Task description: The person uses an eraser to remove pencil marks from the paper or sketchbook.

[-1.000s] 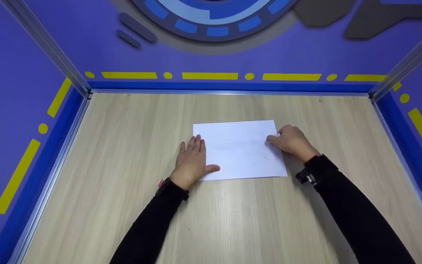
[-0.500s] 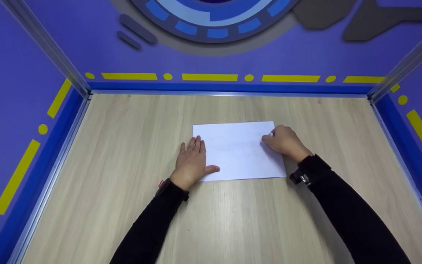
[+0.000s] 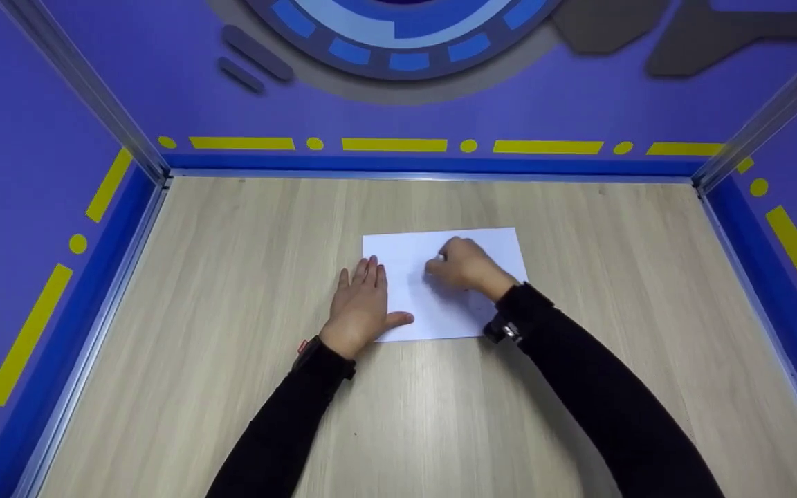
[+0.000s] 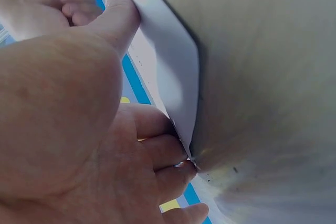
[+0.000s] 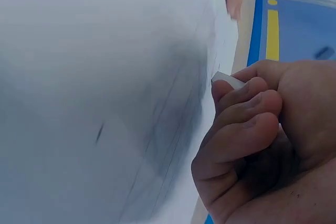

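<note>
While the left hand (image 3: 360,304) lies flat across the left edge of the paper (image 3: 405,301), the right hand (image 3: 466,266) is over the sheet's middle, gripping a small white block (image 5: 226,79). In the right wrist view the block sits between thumb and index finger, its end poking out beyond the fingertips and the other fingers curled behind it; the rest of it is hidden in the grip. Whether its tip touches the paper or hangs just above, I cannot tell. The left hand's fingers are straight and slightly apart, pointing toward the far side, with the thumb stretched out onto the sheet near its lower left corner. The paper lies on the table (image 3: 253,277), its right part reaching out past the right hand, its lower right corner covered by the right wrist. Thin lines and a short dark mark (image 5: 100,132) show on it up close. Between the two hands, a bare strip of paper separates them, so they are near each other but not touching. Beyond the table's far edge stands a blue wall (image 3: 398,117) with yellow dashes and dots.
</note>
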Demonstrator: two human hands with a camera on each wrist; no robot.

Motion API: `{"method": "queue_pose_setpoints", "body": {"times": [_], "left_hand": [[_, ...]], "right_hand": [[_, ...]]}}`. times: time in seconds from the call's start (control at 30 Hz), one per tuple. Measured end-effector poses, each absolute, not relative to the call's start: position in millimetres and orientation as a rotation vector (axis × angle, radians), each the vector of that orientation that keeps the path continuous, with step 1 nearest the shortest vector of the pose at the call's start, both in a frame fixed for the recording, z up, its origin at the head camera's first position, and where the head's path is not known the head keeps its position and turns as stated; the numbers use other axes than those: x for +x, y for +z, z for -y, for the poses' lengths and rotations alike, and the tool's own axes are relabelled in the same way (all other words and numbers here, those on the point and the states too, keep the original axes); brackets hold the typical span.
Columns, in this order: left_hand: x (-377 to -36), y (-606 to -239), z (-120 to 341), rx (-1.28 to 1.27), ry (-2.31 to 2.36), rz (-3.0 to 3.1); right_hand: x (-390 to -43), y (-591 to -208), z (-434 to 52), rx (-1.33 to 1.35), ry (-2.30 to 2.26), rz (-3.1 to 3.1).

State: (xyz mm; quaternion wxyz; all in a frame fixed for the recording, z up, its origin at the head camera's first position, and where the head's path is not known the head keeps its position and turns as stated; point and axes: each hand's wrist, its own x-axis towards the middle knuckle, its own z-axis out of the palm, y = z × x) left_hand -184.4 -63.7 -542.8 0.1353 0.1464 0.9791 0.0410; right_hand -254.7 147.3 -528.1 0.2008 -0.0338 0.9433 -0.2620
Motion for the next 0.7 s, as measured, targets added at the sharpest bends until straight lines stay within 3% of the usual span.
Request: {"method": "queue_pose_setpoints", "body": {"times": [0.3, 0.7], "left_hand": [[-183.1, -541.9, 63.4, 0.434, 0.112, -2.853], [-184.2, -542.6, 65.1, 0.421, 0.12, -2.837]], "right_hand": [[-255.8, -534.8, -107.6, -0.163, -0.694, -2.655], [-258.5, -539.1, -117.1, -0.178, -0.655, -2.692]]}}
